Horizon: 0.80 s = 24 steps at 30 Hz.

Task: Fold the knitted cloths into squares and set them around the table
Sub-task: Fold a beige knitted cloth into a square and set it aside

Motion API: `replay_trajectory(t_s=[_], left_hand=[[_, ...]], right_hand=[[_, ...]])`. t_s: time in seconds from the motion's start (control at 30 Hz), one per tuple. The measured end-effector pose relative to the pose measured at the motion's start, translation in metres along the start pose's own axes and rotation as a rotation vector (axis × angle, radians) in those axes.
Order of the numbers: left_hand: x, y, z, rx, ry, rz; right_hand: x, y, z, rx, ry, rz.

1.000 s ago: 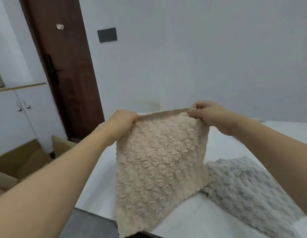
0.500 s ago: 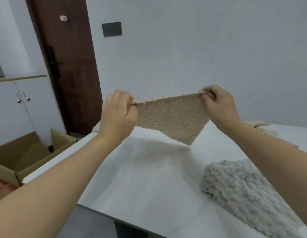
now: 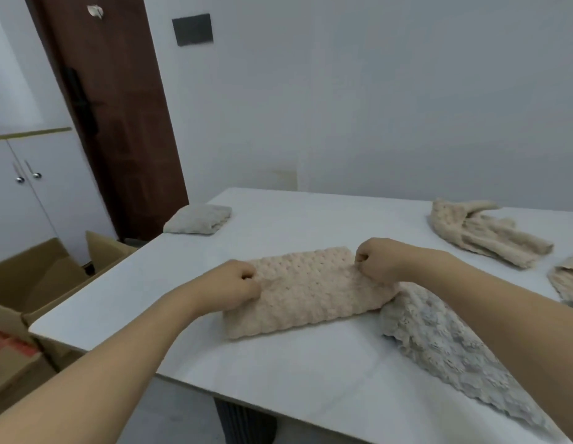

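Both hands have their fingers curled under, so exactly how the fingertips pinch the fabric is hidden; a beige cloth (image 3: 568,285) at the right edge is cut off. Half a second ago the beige knitted cloth (image 3: 306,291) hung in the air — now it lies on the white table (image 3: 311,216), folded into a long double-layered band. The left hand (image 3: 234,288) grips its left end, the right hand (image 3: 379,262) its right end. Its right end overlaps a grey knitted cloth (image 3: 445,347).
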<state>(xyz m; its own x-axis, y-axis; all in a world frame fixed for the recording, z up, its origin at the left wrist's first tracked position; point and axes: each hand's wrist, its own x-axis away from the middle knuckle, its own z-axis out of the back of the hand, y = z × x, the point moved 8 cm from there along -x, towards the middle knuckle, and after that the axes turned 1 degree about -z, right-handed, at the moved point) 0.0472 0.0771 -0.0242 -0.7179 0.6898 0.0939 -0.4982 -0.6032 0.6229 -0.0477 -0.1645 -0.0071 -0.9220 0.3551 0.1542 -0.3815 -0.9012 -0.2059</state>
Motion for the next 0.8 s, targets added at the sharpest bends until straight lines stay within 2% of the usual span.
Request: replay_trajectory(t_s=[0.13, 0.2, 0.3, 0.43, 0.57, 0.7, 0.8], left_hand=[[-0.041, -0.026, 0.022, 0.107, 0.276, 0.068], [-0.058, -0.042, 0.022, 0.007, 0.365, 0.131], [-0.069, -0.057, 0.009, -0.293, 0.462, 0.185], [-0.076, -0.065, 0.006, -0.324, 0.577, 0.139], [-0.078, -0.070, 0.007, -0.287, 0.562, 0.144], [-0.076, -0.068, 0.008, -0.272, 0.601, 0.125], [-0.077, -0.065, 0.004, -0.282, 0.565, 0.093]], right_hand=[[-0.043, -0.010, 0.017, -0.074, 0.191, 0.024], [-0.067, -0.012, 0.010, -0.060, 0.249, 0.009], [-0.093, -0.004, -0.021, 0.046, 0.374, -0.064], [-0.099, 0.004, -0.039, 0.056, 0.677, -0.063], [-0.101, 0.004, -0.041, -0.036, 0.652, -0.018], [-0.101, 0.006, -0.041, 0.002, 0.644, -0.074], [-0.097, 0.007, -0.038, -0.096, 0.621, -0.096]])
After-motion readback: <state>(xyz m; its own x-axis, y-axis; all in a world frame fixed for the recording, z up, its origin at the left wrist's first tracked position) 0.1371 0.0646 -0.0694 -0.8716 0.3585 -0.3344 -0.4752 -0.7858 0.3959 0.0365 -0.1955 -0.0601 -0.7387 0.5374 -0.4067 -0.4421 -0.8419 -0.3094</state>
